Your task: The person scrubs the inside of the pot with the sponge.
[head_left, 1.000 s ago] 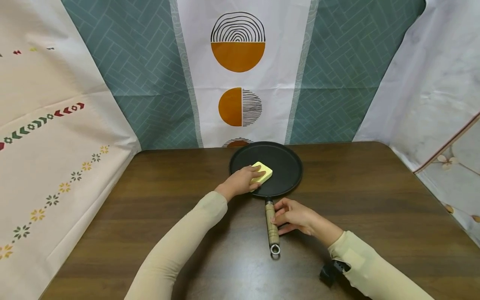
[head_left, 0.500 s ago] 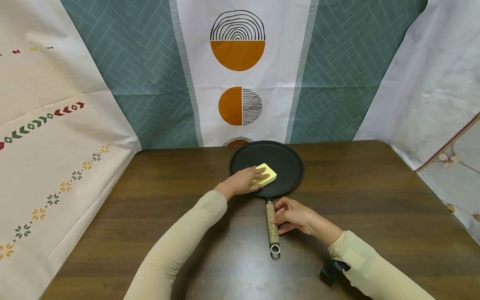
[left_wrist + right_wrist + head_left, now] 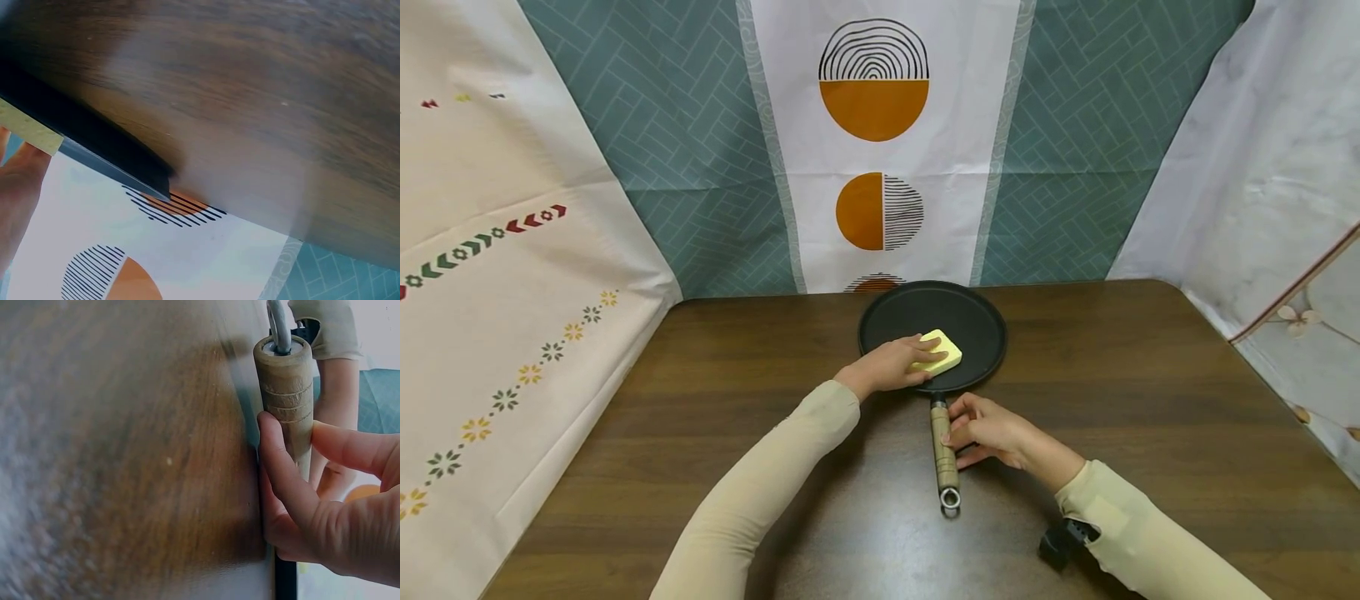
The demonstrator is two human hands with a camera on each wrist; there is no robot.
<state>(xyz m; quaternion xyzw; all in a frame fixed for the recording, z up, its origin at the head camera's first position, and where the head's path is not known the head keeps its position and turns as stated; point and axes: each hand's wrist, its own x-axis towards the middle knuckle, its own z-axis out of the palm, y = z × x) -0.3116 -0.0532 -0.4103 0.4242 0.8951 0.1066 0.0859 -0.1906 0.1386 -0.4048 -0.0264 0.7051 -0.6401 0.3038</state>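
Note:
A round black flat pan [image 3: 958, 312] lies at the far edge of the wooden table. On its surface is a pale yellow sponge [image 3: 949, 361], also seen at the left edge of the left wrist view as a yellow block [image 3: 28, 130]. My left hand [image 3: 891, 365] holds the sponge from above against the pan, fingers spread across its top; the thumb is mostly hidden. With thumb and fingers, my right hand [image 3: 992, 433] grips the pan's wooden handle [image 3: 943, 446] from the right. The right wrist view shows the thumb and fingertips on opposite sides of the handle [image 3: 286, 394].
The brown wooden table [image 3: 737, 358] extends on both sides of the pan. Close behind it hangs a patterned cloth [image 3: 880, 158]. A metal ring [image 3: 951, 498] ends the handle toward me. A black device [image 3: 1058, 543] sits under the right wrist.
My left hand and the sponge have slid right and slightly toward me across the pan. The right hand stays on the handle, and the pan has hardly moved.

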